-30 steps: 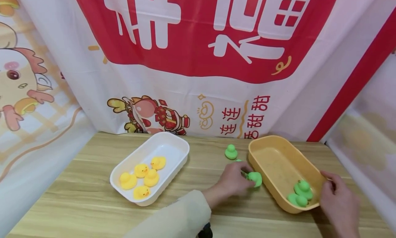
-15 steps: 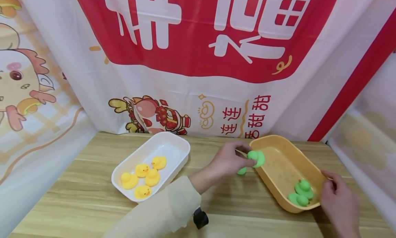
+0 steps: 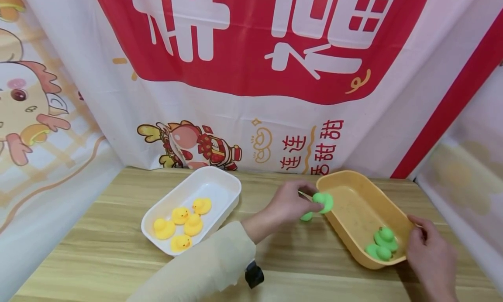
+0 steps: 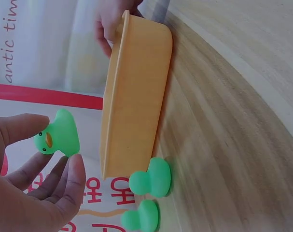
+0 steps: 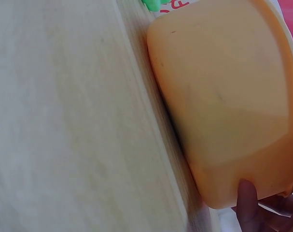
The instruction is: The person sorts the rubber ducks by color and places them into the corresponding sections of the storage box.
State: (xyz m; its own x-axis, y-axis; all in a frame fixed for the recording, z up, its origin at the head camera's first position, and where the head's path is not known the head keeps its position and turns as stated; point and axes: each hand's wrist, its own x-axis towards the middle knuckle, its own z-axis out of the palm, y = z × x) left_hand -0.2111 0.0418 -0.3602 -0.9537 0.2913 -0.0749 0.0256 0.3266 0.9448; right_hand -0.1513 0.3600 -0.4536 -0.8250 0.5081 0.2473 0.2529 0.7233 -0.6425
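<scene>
A green rubber duck (image 4: 64,130) is pinched between the thumb and fingers of my left hand (image 3: 290,202), raised beside the left rim of the orange-yellow bin (image 3: 353,206). Under that hand, two more green ducks stand on the table in the left wrist view, a nearer duck (image 4: 158,177) and a farther duck (image 4: 145,216). My right hand (image 3: 431,254) grips the bin's near right corner, with a thumb against the outer wall in the right wrist view. Inside the bin, two green ducks (image 3: 385,240) lie at the near end.
On the left stands a white bin (image 3: 220,184) with several yellow rubber ducks (image 3: 180,215) in it. Printed cloth (image 3: 251,84) hangs behind and at both sides of the wooden table (image 3: 102,232). A black device (image 3: 254,274) sits at my left wrist.
My left hand has lifted the green duck off the table and moved it up towards the bin's far left rim. Over the last half second it barely shifts. The right hand stays put.
</scene>
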